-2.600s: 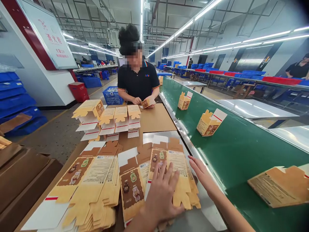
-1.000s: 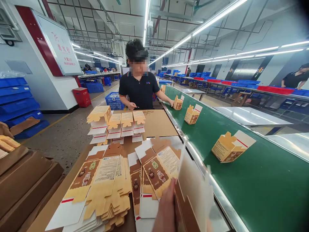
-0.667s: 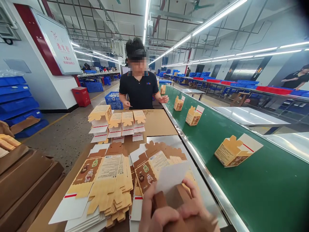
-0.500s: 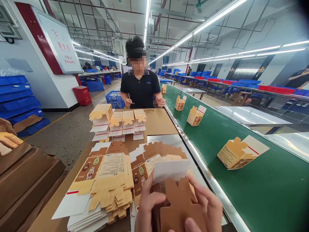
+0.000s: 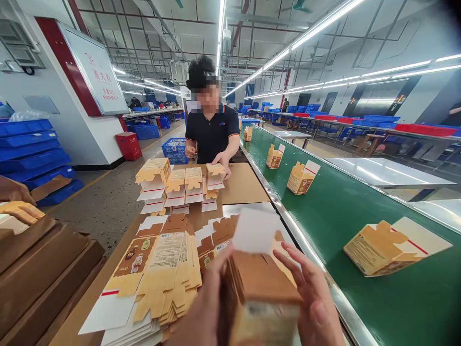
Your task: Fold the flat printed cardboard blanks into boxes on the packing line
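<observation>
A small brown and cream carton, folded into box shape, is close in front of me with a white flap standing up at its far end. My left hand grips its left side; motion blurs both. Against the carton's right side, my right hand has its fingers stretched out and spread; whether the palm touches the carton I cannot tell. Just beyond lie flat carton blanks, partly hidden by my hands. To the left is a fanned stack of more blanks.
A green conveyor belt on the right carries several cartons with raised flaps. Formed cartons stand stacked at the table's far left. Across the table a co-worker's hand touches one. Brown cardboard fills the lower left.
The carton has turned, and its brown notched flaps have given way to a smooth brown panel. My right fingers have spread away from it. The co-worker's hand has reached onto a stacked carton.
</observation>
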`<action>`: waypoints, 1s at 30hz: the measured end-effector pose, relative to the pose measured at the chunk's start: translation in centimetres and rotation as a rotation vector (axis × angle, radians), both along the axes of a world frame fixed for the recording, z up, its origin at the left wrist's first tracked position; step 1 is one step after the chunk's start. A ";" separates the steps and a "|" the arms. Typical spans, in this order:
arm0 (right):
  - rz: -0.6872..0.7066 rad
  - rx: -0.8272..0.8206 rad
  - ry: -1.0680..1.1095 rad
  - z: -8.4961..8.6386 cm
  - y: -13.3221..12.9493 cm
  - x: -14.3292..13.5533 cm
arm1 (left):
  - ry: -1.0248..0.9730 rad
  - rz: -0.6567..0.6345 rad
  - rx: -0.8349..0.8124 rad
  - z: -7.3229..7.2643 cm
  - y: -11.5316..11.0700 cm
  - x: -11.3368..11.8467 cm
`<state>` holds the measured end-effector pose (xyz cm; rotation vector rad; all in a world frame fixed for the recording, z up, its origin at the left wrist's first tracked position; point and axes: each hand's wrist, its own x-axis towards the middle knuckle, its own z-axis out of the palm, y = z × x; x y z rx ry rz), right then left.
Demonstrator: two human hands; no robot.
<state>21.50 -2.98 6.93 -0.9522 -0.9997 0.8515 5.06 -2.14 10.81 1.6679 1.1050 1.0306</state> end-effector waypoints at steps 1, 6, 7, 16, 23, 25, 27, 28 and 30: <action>0.002 -0.022 -0.038 -0.7 0.3 0.1 | -0.023 0.004 -0.074 1.3 1.4 -0.9; 0.036 -0.163 -0.372 -6.2 2.5 -0.9 | -0.056 0.217 0.035 7.7 14.9 -4.2; 0.033 -0.164 -0.418 -7.2 2.9 -1.2 | -0.055 0.243 0.038 8.1 18.0 -4.4; -0.170 -0.245 -0.944 -10.1 5.3 -3.8 | 0.241 0.441 -0.017 1.6 31.6 -1.1; -0.048 -0.388 -0.807 -9.0 7.4 -1.3 | 0.488 0.216 0.129 3.2 25.5 -0.8; -0.067 -0.396 -0.775 -8.4 7.3 0.2 | 0.509 0.091 0.120 3.8 20.7 -2.3; -0.092 -0.384 -0.724 -7.3 6.8 1.6 | 0.531 0.035 0.058 3.1 15.2 -4.3; -0.128 -0.372 -0.693 -6.7 6.4 2.2 | 0.549 0.041 0.023 2.2 12.5 -5.2; -0.205 -0.341 -0.570 -5.5 5.6 3.1 | 0.557 0.133 -0.090 -0.2 7.8 -6.3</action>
